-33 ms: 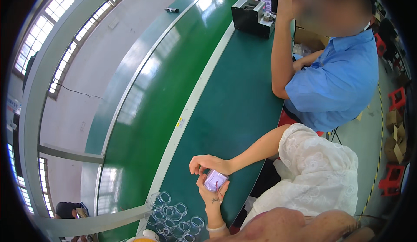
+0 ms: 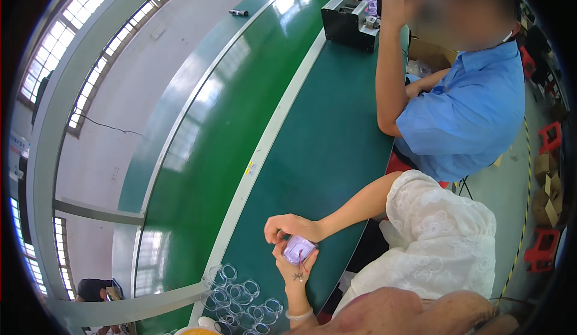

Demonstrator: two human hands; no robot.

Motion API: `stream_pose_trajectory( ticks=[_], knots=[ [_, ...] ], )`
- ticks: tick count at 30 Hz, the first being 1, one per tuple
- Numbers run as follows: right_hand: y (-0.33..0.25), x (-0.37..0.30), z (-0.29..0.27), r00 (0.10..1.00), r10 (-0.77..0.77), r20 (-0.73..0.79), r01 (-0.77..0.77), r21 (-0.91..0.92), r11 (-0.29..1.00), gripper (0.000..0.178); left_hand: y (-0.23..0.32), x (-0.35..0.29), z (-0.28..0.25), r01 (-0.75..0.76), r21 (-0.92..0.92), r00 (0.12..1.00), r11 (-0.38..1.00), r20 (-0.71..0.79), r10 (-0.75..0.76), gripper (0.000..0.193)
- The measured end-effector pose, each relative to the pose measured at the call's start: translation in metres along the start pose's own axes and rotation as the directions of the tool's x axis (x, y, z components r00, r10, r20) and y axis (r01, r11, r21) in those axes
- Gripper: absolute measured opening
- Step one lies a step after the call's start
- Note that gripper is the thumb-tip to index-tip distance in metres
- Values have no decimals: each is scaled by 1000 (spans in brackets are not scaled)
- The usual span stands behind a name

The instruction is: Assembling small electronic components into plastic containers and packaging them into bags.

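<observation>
Seemingly midway: left hand cups a small purple case, right hand pinches its edge; clear rings wait untouched on the table.

A long green bench runs from near to far, with a white strip along its length and a brighter green belt to the left of the strip. At the near end a cluster of clear rings lies on the bench. At the far end stands a black machine. Far left, a dark marker lies beside the belt.
</observation>
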State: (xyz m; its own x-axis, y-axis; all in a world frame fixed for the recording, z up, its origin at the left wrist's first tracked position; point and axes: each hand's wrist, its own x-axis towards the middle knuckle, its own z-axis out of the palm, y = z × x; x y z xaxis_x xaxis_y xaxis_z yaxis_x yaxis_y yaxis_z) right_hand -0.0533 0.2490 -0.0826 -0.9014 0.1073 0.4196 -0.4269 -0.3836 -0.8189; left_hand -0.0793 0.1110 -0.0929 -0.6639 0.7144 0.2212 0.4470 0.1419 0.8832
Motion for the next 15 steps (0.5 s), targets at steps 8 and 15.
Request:
stream_pose_trajectory(
  ticks=[8, 15],
  knots=[
    [-4, 0, 3, 934, -321, 160, 354, -270, 895, 39, -6, 5, -2, -130, -5, 992, 992, -5, 130, 83],
    [-1, 2, 4, 994, -92, -60, 78, -215, 974, 30, -13, -8, 0, -28, -48, 1000, 998, -7, 27, 80]
  ],
)
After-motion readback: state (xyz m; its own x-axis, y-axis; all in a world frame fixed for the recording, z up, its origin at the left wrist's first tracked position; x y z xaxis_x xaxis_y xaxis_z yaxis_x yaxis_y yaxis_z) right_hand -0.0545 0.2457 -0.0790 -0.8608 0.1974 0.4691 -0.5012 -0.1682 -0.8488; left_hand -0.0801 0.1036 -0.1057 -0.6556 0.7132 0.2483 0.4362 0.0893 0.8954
